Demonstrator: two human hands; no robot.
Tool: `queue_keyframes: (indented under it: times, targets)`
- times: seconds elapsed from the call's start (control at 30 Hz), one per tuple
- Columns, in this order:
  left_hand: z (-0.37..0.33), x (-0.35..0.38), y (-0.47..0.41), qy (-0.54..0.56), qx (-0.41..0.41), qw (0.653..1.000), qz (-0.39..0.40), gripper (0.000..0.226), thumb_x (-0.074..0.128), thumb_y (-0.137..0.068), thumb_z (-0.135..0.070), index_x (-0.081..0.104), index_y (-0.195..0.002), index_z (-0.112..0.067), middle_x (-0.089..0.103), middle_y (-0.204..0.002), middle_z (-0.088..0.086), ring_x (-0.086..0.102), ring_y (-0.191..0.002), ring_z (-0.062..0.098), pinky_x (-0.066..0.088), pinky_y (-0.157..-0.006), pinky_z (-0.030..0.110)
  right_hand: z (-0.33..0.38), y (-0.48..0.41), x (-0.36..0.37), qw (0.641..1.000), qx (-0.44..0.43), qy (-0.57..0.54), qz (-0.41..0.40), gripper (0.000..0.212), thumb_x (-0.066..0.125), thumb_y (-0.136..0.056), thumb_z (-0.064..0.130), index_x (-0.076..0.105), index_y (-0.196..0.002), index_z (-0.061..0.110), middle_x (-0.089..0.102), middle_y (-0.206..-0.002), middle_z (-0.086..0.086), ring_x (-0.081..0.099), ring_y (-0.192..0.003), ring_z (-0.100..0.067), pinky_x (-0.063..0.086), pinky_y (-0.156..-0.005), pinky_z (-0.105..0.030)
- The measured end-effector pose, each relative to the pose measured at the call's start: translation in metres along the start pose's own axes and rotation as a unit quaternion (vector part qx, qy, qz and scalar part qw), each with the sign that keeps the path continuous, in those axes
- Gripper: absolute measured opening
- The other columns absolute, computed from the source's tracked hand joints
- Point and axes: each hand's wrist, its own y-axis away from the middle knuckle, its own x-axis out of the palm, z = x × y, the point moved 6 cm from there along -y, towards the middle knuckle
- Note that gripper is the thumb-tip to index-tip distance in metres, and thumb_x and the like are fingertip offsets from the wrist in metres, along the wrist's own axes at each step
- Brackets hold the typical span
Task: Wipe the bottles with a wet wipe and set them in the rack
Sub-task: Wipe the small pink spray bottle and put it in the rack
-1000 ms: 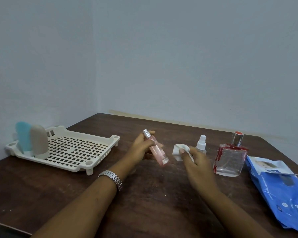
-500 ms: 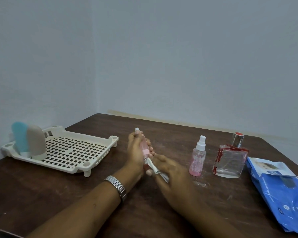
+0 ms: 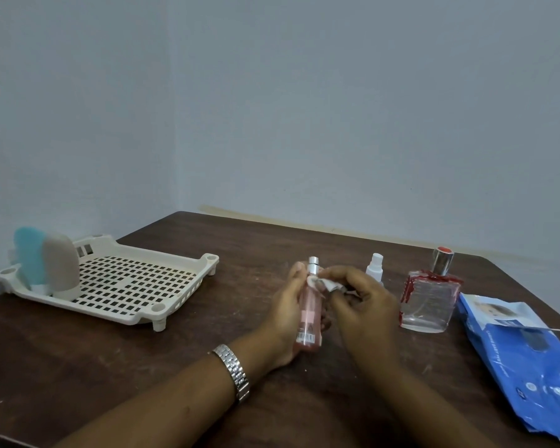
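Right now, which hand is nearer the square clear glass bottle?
Right. The right hand, pinching a white wipe, is beside the square clear glass bottle; the left hand is farther, gripping the slim pink bottle.

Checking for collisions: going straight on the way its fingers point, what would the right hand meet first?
Probably the pink spray bottle in the left hand; the wet wipe in the right hand touches its neck.

The single camera rides on my head, looking forward and down over the dark surface (image 3: pixel 78 367) toward the corner of the walls (image 3: pixel 337 108). It sits close and wide: my left hand (image 3: pixel 285 318) and right hand (image 3: pixel 366 312) meet mid-frame, forearms cut by the bottom edge.
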Motion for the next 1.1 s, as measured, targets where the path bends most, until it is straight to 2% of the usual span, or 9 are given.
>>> queue_keyframes:
  times: [0.07, 0.17, 0.27, 0.43, 0.57, 0.73, 0.87, 0.93, 1.1]
  targets:
    - [0.003, 0.005, 0.001, -0.017, -0.010, 1.000, 0.016, 0.052, 0.044, -0.082, -0.057, 0.057, -0.103, -0.011, 0.058, -0.065, 0.003, 0.053, -0.055, 0.013, 0.042, -0.052, 0.025, -0.001, -0.003, -0.004, 1.000, 0.001, 0.009, -0.018, 0.037, 0.066, -0.078, -0.007, 0.069, -0.085, 0.029, 0.068, -0.082, 0.012, 0.063, -0.079, -0.001, 0.050, -0.067, -0.016]
    - [0.000, 0.003, 0.002, -0.035, -0.009, 0.999, 0.013, 0.046, 0.042, -0.085, -0.057, 0.060, -0.091, -0.015, 0.054, -0.066, 0.005, 0.049, -0.054, 0.015, 0.039, -0.052, 0.025, -0.002, -0.002, -0.001, 1.000, -0.002, 0.027, -0.006, 0.042, 0.064, -0.077, -0.010, 0.069, -0.088, 0.030, 0.066, -0.081, 0.011, 0.061, -0.077, 0.000, 0.047, -0.065, -0.011]
    - [-0.008, -0.003, 0.002, -0.031, 0.010, 0.999, 0.000, 0.046, 0.034, -0.095, -0.052, 0.062, -0.094, -0.016, 0.057, -0.072, 0.007, 0.053, -0.063, 0.018, 0.041, -0.059, 0.029, 0.005, 0.004, 0.004, 0.996, -0.054, 0.072, 0.018, 0.037, 0.064, -0.077, -0.009, 0.072, -0.094, 0.022, 0.062, -0.077, 0.010, 0.057, -0.073, 0.002, 0.040, -0.059, -0.003]
    - [-0.026, -0.015, -0.001, -0.050, 0.071, 0.996, -0.033, 0.049, 0.026, -0.099, -0.047, 0.061, -0.096, -0.012, 0.052, -0.063, 0.002, 0.050, -0.054, 0.011, 0.043, -0.053, 0.024, 0.020, 0.018, 0.020, 0.980, -0.120, 0.132, 0.093, 0.025, 0.061, -0.079, 0.005, 0.072, -0.096, 0.021, 0.052, -0.080, 0.016, 0.049, -0.067, 0.008, 0.036, -0.064, 0.001]
    - [-0.025, -0.009, 0.001, -0.056, 0.070, 0.996, -0.008, 0.050, 0.026, -0.098, -0.048, 0.064, -0.095, -0.015, 0.055, -0.065, 0.004, 0.053, -0.058, 0.017, 0.043, -0.055, 0.028, 0.020, 0.012, 0.013, 0.984, -0.117, 0.118, 0.065, 0.026, 0.066, -0.079, -0.001, 0.071, -0.095, 0.018, 0.055, -0.083, 0.014, 0.052, -0.074, 0.011, 0.039, -0.067, -0.001]
    - [-0.020, -0.004, 0.002, -0.062, 0.070, 0.995, 0.016, 0.046, 0.030, -0.096, -0.047, 0.060, -0.100, -0.012, 0.062, -0.061, 0.003, 0.054, -0.044, 0.013, 0.042, -0.040, 0.020, 0.016, 0.006, 0.005, 0.993, -0.073, 0.091, 0.027, 0.027, 0.064, -0.083, -0.002, 0.066, -0.097, 0.021, 0.054, -0.088, 0.027, 0.054, -0.086, 0.010, 0.041, -0.069, -0.003]
    - [-0.025, -0.006, 0.002, -0.075, 0.113, 0.991, 0.015, 0.046, 0.034, -0.090, -0.049, 0.063, -0.098, -0.014, 0.067, -0.071, 0.004, 0.061, -0.060, 0.017, 0.048, -0.057, 0.029, 0.014, 0.007, 0.006, 0.995, -0.064, 0.070, 0.041, 0.013, 0.063, -0.087, 0.022, 0.062, -0.099, 0.027, 0.058, -0.091, 0.025, 0.058, -0.081, 0.004, 0.044, -0.064, -0.006]
    - [-0.028, -0.007, 0.002, -0.079, 0.136, 0.987, 0.006, 0.045, 0.032, -0.093, -0.045, 0.065, -0.098, -0.015, 0.069, -0.079, 0.005, 0.065, -0.071, 0.018, 0.051, -0.063, 0.033, 0.013, 0.007, 0.006, 0.995, -0.063, 0.067, 0.040, 0.021, 0.062, -0.084, 0.033, 0.065, -0.100, 0.022, 0.064, -0.093, 0.016, 0.060, -0.080, 0.002, 0.047, -0.065, -0.008]
    - [-0.034, -0.008, 0.001, -0.152, 0.204, 0.967, -0.011, 0.052, 0.027, -0.098, -0.050, 0.062, -0.109, -0.013, 0.067, -0.086, 0.002, 0.064, -0.071, 0.012, 0.051, -0.057, 0.025, 0.013, 0.004, 0.003, 0.994, -0.071, 0.074, 0.029, 0.021, 0.065, -0.084, 0.003, 0.065, -0.099, 0.018, 0.061, -0.092, 0.017, 0.057, -0.086, 0.006, 0.042, -0.067, -0.004]
